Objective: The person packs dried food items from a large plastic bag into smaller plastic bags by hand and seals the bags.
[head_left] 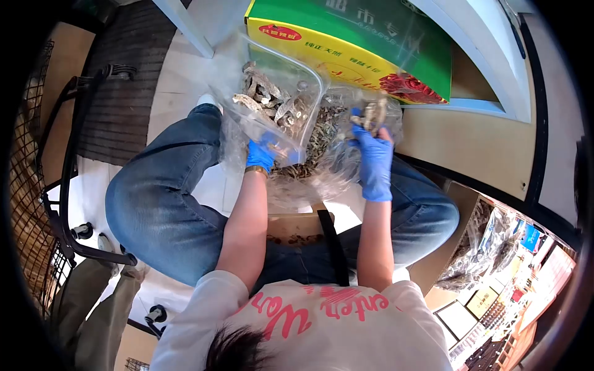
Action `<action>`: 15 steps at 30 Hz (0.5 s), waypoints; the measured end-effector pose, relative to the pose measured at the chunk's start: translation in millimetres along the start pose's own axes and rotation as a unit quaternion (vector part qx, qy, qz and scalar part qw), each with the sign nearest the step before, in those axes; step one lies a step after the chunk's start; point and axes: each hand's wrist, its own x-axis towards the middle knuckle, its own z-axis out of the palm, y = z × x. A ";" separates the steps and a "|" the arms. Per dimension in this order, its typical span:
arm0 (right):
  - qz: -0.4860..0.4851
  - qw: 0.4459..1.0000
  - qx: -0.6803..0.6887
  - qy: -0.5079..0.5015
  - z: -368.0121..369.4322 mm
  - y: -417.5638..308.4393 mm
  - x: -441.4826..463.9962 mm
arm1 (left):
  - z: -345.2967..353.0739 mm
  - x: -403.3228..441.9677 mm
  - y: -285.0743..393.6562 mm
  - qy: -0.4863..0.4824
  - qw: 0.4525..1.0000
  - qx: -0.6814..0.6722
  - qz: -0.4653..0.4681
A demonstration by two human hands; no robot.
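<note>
A clear plastic tub (318, 102) leans over an opened clear plastic bag (303, 193) between my knees. Wrinkled, pale-and-brown dried pieces (263, 93), perhaps dried mushrooms, lie in the tub. Smaller, darker pieces (325, 133) fill the bag. My left hand (262, 153), in a blue glove, is closed on the tub's near edge; the fingertips are partly hidden by plastic. At the bag's right side, my gloved right hand (374, 162) is raised, its fingers closed round a clump of dried pieces (371, 114), slightly blurred.
A green and yellow carton (352, 46) stands behind the tub, beside a pale blue frame (482, 106). To the left is a black wheeled wire cart (77, 167), with another person's trouser legs (105, 309) nearby. Stocked shelves (495, 303) are at lower right.
</note>
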 end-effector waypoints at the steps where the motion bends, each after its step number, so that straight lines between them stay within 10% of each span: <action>1: -0.025 1.000 0.013 0.013 -1.5 -18.3 -5.8 | 1.1 -6.1 7.7 0.016 0.928 -0.368 -0.060; 9: -0.177 0.979 0.097 -0.014 2.7 -117.3 -41.1 | 36.6 -42.1 48.7 0.065 0.949 -0.307 -0.038; 12: -0.180 0.976 0.118 -0.035 14.1 -131.9 -50.0 | 38.6 -44.2 45.6 0.011 0.974 -0.189 0.124; 15: -0.165 0.969 0.160 -0.092 29.0 -136.2 -54.8 | 43.1 -50.0 54.6 -0.034 0.971 -0.232 0.035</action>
